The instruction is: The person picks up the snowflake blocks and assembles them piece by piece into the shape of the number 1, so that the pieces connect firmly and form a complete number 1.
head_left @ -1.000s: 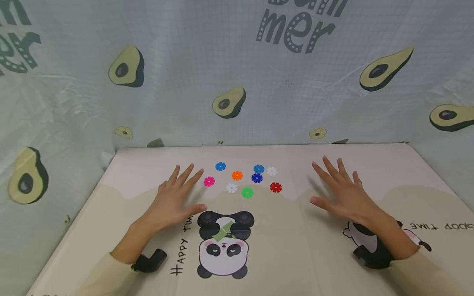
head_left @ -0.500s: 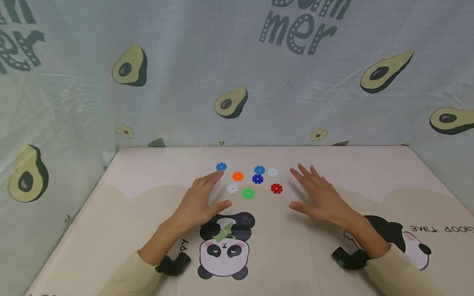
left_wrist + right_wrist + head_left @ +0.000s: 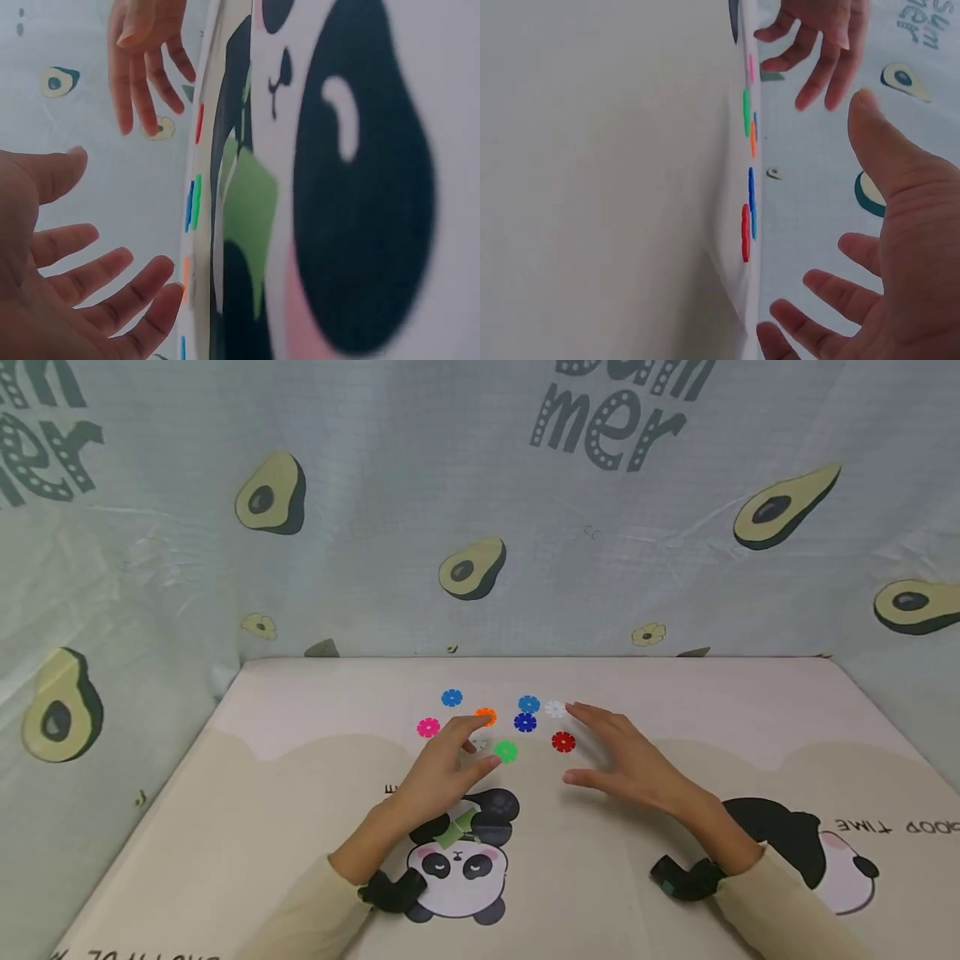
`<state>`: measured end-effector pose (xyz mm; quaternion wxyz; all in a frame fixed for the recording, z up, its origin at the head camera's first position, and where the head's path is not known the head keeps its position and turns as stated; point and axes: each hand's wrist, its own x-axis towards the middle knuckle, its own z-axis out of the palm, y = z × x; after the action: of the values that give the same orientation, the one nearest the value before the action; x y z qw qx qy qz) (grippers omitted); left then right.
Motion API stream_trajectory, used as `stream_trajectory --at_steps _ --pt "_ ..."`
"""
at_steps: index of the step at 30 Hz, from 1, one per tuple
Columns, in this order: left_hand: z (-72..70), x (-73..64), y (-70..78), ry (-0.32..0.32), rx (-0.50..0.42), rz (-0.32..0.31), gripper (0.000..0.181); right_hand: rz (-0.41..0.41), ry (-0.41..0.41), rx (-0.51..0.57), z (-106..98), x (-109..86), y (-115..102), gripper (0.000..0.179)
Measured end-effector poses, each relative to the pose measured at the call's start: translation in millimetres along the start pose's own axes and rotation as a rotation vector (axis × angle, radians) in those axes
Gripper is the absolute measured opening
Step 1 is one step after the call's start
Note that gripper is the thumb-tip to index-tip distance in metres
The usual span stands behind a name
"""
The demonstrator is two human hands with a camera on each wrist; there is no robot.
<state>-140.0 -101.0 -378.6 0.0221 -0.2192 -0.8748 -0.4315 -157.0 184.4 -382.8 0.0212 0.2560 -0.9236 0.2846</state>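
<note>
Both hands hang over the table (image 3: 600, 877) with their fingers released, loosely bent and spread, the thumbs held well away from the other fingers. The left hand (image 3: 438, 770) angles in from the lower left, its forearm passing over the panda print (image 3: 459, 881). In the head view its index fingertip overlaps the orange disc (image 3: 484, 712), though whether they touch cannot be told; its thumb tip points just beside the green disc (image 3: 507, 752), and a partly hidden white disc (image 3: 481, 743) shows between thumb and index finger. The right hand (image 3: 637, 760) slants in from the lower right, its index fingertip at the edge of the other white disc (image 3: 553, 709) and its thumb tip nearer the body than the red disc (image 3: 563, 742). Between the hands, the dark blue disc (image 3: 525, 722) lies just in front of a light blue one (image 3: 528, 702). The pink disc (image 3: 428, 727) and a second light blue one (image 3: 452, 697) lie left of the orange disc. Each wrist wears a black camera below a beige sleeve (image 3: 318, 910).
</note>
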Motion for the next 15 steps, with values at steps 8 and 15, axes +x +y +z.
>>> stream_trajectory --at_steps 8,15 --pt "12.0 7.1 -1.0 -0.031 -0.036 0.010 0.047 0.000 0.069 0.130 5.5 10.9 4.6 0.056" --pt "20.5 11.5 -1.5 -0.025 0.003 0.004 0.044 0.037 0.119 0.181 12.5 17.4 7.1 0.041"
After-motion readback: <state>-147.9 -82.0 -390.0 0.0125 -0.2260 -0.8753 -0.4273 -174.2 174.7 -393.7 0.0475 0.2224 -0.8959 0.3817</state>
